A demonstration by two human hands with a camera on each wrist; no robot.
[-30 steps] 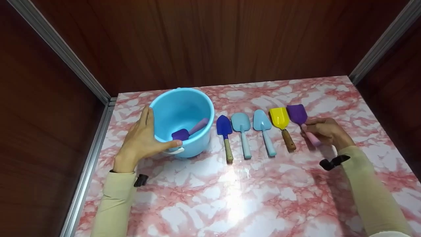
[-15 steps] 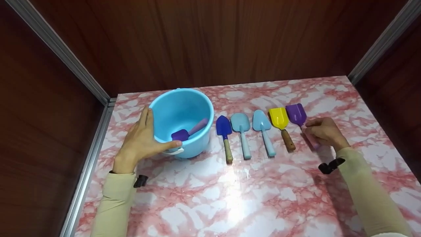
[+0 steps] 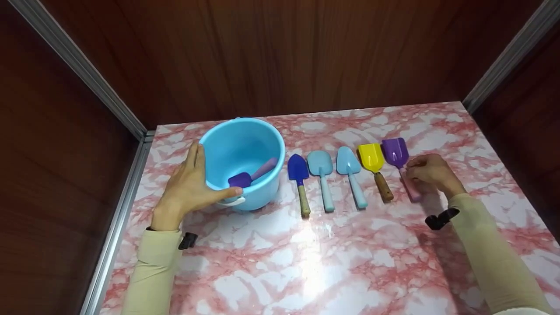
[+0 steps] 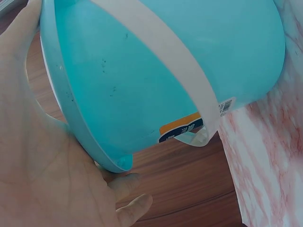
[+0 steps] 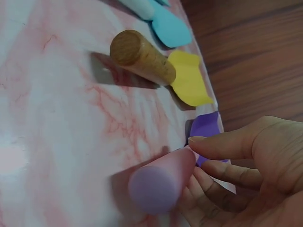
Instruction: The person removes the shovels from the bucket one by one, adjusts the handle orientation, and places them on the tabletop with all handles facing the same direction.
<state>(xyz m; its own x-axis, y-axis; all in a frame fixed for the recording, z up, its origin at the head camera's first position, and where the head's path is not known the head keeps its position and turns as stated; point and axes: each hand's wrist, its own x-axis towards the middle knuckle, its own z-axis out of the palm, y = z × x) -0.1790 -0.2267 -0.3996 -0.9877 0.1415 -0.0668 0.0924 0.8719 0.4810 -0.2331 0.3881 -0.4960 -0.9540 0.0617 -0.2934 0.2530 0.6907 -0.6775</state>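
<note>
A light blue bucket (image 3: pixel 262 192) stands on the table, tilted in the head view, with its white handle (image 4: pixel 175 61) hanging down the side. My left hand (image 3: pixel 183 188) grips its rim, thumb at the near edge and fingers on the left. Inside lies a purple toy shovel (image 3: pixel 240 178). At the right end of a row of shovels, a second purple shovel (image 3: pixel 396 151) with a pink handle (image 5: pixel 170 175) lies on the table. My right hand (image 3: pixel 433 173) pinches that handle near the blade; its thumb and fingertips meet there in the right wrist view.
Left of the purple shovel lie a yellow shovel (image 3: pixel 372 156) with a wooden handle, two light blue shovels (image 3: pixel 320 162), and a dark blue trowel (image 3: pixel 298 167). The table (image 3: pixel 271 262) has a pink marbled top. Brown panels (image 3: pixel 306 52) enclose its back and sides.
My right hand has shifted its hold on the purple shovel, and the pink handle's end has swung slightly left and nearer. My left hand and the bucket have stayed put.
</note>
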